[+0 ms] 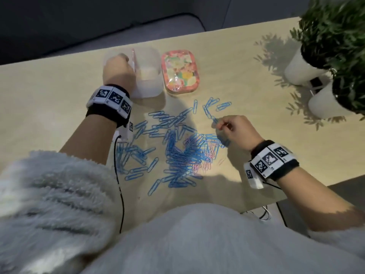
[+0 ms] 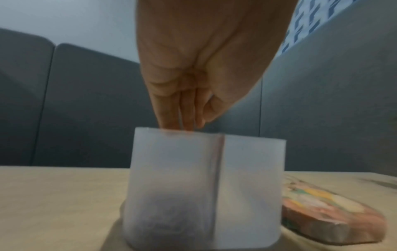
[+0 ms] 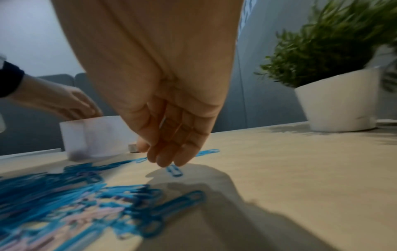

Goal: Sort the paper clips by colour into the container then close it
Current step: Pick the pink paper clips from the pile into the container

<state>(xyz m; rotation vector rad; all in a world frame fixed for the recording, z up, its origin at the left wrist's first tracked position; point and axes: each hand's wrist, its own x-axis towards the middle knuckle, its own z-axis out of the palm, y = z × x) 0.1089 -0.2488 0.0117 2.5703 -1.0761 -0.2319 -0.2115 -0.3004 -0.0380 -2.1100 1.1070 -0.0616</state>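
My right hand (image 1: 235, 130): fingers (image 3: 169, 158) pressed together, tips pointing down, thumb against them, pinching one blue clip (image 1: 214, 121) just off the table (image 1: 49, 99). In the wrist view the clip (image 3: 174, 170) hangs just under the fingertips, its shadow below it.

My left hand (image 2: 193, 71): fingers (image 2: 169, 117) straight, held together, tips dipping into the left compartment at the rim of the container (image 2: 247, 186). No clip visible between them; cannot tell whether they hold anything.

Container: frosted, open, split by a centre wall into two compartments, standing near the far edge of the table. A dark blur shows through the left wall near the bottom; contents not readable. Lid (image 1: 180, 71), floral pattern with pink rim, lies flat just right of the container, apart from it.

Pile of clips (image 1: 173, 151): mid-table towards the near edge, between my forearms. Mostly blue, a pink patch on its right side. Loose blue ones scattered towards the lid.

Two potted plants (image 1: 335, 36) in white pots at the far right corner.
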